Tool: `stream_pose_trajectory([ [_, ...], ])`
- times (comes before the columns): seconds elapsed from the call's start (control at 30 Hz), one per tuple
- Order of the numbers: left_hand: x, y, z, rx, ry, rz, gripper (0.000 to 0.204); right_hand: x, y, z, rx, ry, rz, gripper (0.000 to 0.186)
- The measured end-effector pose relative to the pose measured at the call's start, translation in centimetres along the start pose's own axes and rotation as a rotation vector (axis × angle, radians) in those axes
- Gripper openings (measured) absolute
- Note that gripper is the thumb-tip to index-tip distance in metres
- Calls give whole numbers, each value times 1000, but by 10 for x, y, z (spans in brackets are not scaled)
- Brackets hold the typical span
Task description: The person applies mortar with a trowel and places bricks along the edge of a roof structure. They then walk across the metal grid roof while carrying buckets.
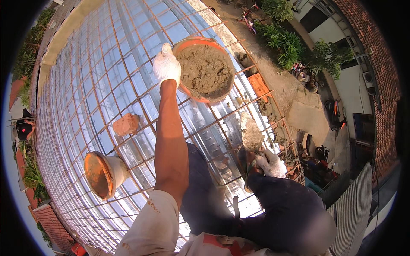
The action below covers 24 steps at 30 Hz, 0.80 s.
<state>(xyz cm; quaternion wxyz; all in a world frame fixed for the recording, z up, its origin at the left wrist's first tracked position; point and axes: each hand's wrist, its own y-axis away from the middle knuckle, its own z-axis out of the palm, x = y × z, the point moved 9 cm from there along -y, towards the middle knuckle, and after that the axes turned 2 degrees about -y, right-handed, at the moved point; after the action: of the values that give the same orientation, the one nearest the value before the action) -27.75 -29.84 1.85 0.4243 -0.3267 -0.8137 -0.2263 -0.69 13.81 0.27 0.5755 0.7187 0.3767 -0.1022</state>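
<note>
My left hand [167,65], in a white knit glove, grips the rim of an orange bucket [195,41] at its left side. Wet grey-brown mortar [206,68] nearly fills the bucket, which rests on the rebar grid. Low on the right, my right hand [272,164], also gloved in white, is closed at the handle end of a trowel [252,133] whose blade is coated with mortar. My dark-trousered knee hides the right forearm, and the handle is mostly covered. The trowel is close to the brick and mortar edge of the deck.
A second, tilted orange bucket [112,173] and a broken brick [126,124] sit on the rebar grid [121,51] over shiny metal decking. An orange brick [259,86] lies at the right edge; beyond it the ground drops to a yard. Another person [24,126] is at far left.
</note>
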Motion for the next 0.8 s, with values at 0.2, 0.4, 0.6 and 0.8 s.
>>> stream_pose_trajectory([
  [0.2, 37, 28, -2, -5, -154, 78, 63, 5, -15, -3, 15, 50, -269, 31],
  [0.4, 44, 39, 16, -147, -93, 39, 67, -69, 21, -14, 66, 99, -358, 26],
  [0.6, 24, 19, -4, -3, -103, 135, 60, -182, -30, -11, 168, 663, -741, 30],
  [0.8, 19, 17, 0, -20, -89, 216, 61, -266, -89, -36, 237, 1012, -850, 32],
])
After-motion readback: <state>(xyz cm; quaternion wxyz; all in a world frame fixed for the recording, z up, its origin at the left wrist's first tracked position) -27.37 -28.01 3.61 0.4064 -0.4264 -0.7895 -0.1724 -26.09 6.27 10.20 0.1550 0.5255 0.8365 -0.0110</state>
